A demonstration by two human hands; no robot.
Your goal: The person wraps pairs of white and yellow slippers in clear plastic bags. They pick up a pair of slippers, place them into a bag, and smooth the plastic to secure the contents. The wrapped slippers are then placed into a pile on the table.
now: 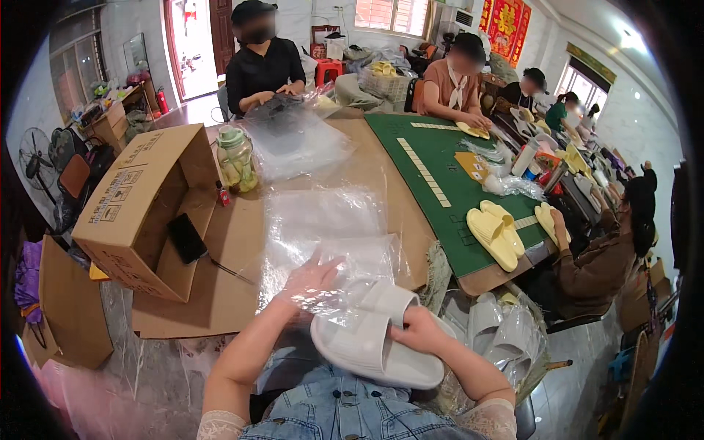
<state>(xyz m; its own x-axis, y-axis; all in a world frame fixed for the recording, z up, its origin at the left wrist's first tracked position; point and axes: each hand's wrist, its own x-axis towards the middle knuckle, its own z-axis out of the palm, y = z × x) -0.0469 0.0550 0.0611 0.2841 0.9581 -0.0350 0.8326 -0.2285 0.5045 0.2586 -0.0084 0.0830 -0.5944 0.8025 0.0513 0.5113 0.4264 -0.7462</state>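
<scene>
slippers (352, 341), pale grey, sit nearest in the head view, before your denim top (330, 414). your right hand (421, 330) is closed on the pair near the straps. your left hand (312, 281) spreads over clear film (367, 257); whether it pinches any cannot be told. step in hand: apparently bagging. the next move likely calls for parting the film and feeding toes first.

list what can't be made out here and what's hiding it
All in the head view:
Right hand: some fingertips, hidden by the grey slippers it holds.
Left hand: whether it grips the clear plastic, obscured by glare and blur.
Bagged slippers: how many, hidden by wrapping and overlap.
Jar: exact contents, too small and blurred behind glass.
</scene>
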